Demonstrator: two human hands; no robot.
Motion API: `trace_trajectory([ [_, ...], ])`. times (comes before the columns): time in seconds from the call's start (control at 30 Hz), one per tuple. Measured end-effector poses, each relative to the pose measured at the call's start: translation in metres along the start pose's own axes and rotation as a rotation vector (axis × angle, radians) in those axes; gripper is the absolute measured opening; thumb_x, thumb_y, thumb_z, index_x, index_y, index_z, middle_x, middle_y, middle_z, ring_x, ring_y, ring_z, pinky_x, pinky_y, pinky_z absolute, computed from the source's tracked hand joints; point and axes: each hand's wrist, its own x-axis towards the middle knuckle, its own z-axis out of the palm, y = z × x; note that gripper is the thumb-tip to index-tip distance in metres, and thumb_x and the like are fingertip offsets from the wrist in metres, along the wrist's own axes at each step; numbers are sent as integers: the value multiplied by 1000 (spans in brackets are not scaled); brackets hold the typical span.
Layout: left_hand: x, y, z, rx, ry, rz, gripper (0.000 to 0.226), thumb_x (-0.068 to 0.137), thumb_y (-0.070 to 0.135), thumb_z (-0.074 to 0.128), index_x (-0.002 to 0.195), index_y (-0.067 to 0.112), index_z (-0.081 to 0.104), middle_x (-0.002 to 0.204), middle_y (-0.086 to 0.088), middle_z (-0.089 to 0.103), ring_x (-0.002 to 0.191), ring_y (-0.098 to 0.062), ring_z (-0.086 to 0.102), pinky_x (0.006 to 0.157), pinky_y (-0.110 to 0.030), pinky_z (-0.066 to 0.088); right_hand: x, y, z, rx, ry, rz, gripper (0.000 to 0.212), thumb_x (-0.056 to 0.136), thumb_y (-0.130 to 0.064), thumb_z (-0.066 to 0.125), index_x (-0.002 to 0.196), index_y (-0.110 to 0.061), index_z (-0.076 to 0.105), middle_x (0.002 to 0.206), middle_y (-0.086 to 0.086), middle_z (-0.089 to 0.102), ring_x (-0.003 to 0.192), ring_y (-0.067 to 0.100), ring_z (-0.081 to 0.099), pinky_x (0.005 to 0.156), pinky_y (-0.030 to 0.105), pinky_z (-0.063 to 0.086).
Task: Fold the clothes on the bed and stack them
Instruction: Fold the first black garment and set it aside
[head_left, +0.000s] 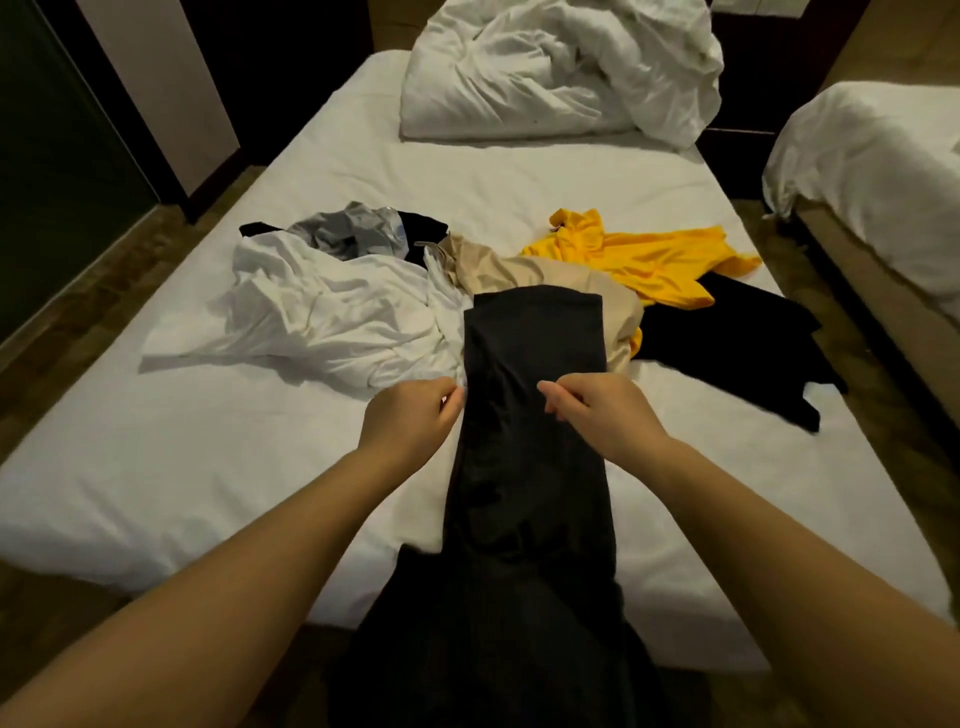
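Observation:
A long black garment (535, 467) lies lengthwise on the white bed (208, 493), running from the near edge up onto the pile. My left hand (410, 421) pinches its left edge. My right hand (597, 410) pinches the cloth near its middle, fingers curled. Behind lie loose clothes: a white shirt (322, 306), a grey piece (353, 234), a beige garment (530, 275), a yellow shirt (644, 260) and another black garment (748, 343) at the right.
A crumpled white duvet (561, 67) fills the head of the bed. A second bed (878, 166) stands to the right across a narrow floor gap. Dark wall panels and a door are at the left.

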Motion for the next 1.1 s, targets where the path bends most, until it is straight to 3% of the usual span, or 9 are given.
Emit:
trace_trajectory([
  [0.13, 64, -9, 27, -34, 13, 12, 28, 98, 32, 41, 93, 14, 63, 85, -8, 67, 78, -27, 60, 59, -29, 35, 69, 16, 1, 20, -17, 5, 39, 96, -45, 41, 80, -19, 67, 75, -2, 65, 73, 11, 58, 71, 33, 47],
  [0.3, 134, -19, 66, -58, -36, -9, 31, 96, 34, 44, 118, 15, 54, 108, -9, 62, 97, -29, 59, 76, -36, 47, 137, 37, 12, 22, -7, -5, 35, 95, -44, 45, 80, -21, 67, 74, -6, 63, 74, 9, 57, 68, 28, 43],
  [0.5, 188, -35, 110, -418, -217, -533, 53, 92, 40, 53, 130, 5, 42, 122, -15, 57, 113, -34, 53, 84, -33, 40, 181, 52, 39, -119, 92, -120, 28, 89, -47, 53, 105, -27, 63, 108, -7, 61, 105, 15, 50, 90, 38, 40],
  [0.7, 198, -50, 107, -594, -75, -521, 19, 80, 21, 69, 97, 15, 63, 84, -3, 64, 91, -28, 63, 85, -40, 52, 197, 49, 47, -195, 136, -202, 41, 85, -51, 55, 121, -31, 51, 124, -8, 51, 120, 15, 40, 99, 34, 28],
  [0.8, 202, -52, 108, -687, -194, -645, 35, 81, 31, 70, 105, 14, 49, 101, -14, 61, 95, -32, 62, 86, -44, 53, 204, 46, 45, -206, 108, -210, 44, 85, -54, 55, 122, -31, 50, 125, -8, 52, 122, 15, 39, 99, 32, 24],
  [0.87, 203, -49, 109, -902, -338, -741, 27, 85, 28, 67, 99, 9, 55, 108, -21, 62, 93, -30, 63, 81, -40, 52, 207, 47, 44, -220, 68, -188, 45, 85, -55, 53, 124, -32, 50, 127, -8, 52, 124, 15, 38, 100, 33, 22],
  [0.93, 204, -47, 110, -963, -307, -745, 15, 84, 21, 68, 86, 9, 60, 104, -20, 65, 92, -29, 64, 84, -40, 52, 210, 49, 42, -242, 37, -161, 47, 86, -58, 51, 125, -32, 50, 129, -8, 51, 126, 15, 37, 102, 34, 20],
  [1.0, 205, -49, 108, -886, -200, -685, 19, 76, 23, 74, 85, 10, 62, 99, -15, 67, 94, -29, 65, 88, -45, 53, 212, 51, 40, -262, 18, -144, 49, 85, -60, 49, 126, -33, 49, 130, -8, 51, 126, 16, 36, 105, 37, 19],
  [1.1, 205, -52, 101, -520, -78, -528, 21, 74, 26, 76, 83, 11, 64, 83, -7, 68, 85, -26, 65, 81, -43, 54, 216, 51, 35, -277, 0, -142, 48, 85, -63, 48, 123, -34, 51, 126, -8, 53, 125, 18, 37, 106, 42, 19],
])
